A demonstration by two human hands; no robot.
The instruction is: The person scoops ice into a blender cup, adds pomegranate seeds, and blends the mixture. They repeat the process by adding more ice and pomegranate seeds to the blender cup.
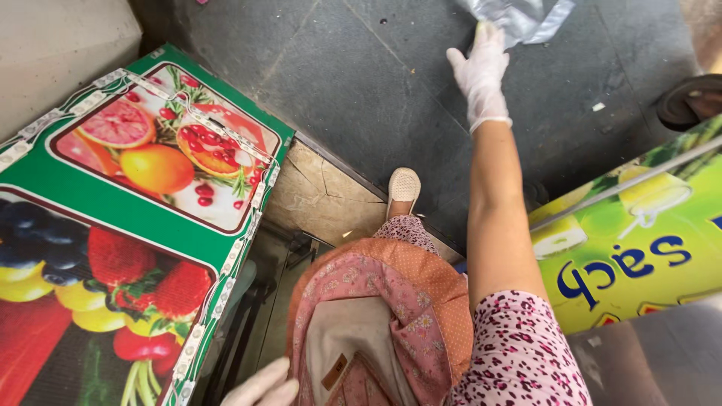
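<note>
Down on the dark paved floor [361, 83], at the top edge of the view, lies a crumpled clear plastic bag [519, 16]. The right hand [480, 75], in a thin white glove, is stretched out at full arm's length toward it; its fingers [487, 34] touch the bag's lower edge and look closed on it, though the grip itself is partly hidden by the plastic. The arm is bare from the glove's cuff to a pink patterned sleeve [519, 353].

At the bottom edge, the left hand [263, 387], also gloved in white, shows only in part; its fingers lie loosely extended and hold nothing, just beside a pink and orange apron [376, 316] with a beige pocket. Past the apron's top, one foot in a pale shoe [404, 186] stands on the floor beside a worn stone step [323, 192].

To the left is a green panel [135, 225] printed with pictures of fruit: citrus halves, strawberries, grapes. A strip of small lights [226, 286] runs along its border. To the right stands a yellow-green signboard [632, 240] with blue lettering and a picture of a drink, crossed by a metal bar [624, 184]. A dark sandal [688, 101] lies on the floor at the right edge, well apart from the bag.
</note>
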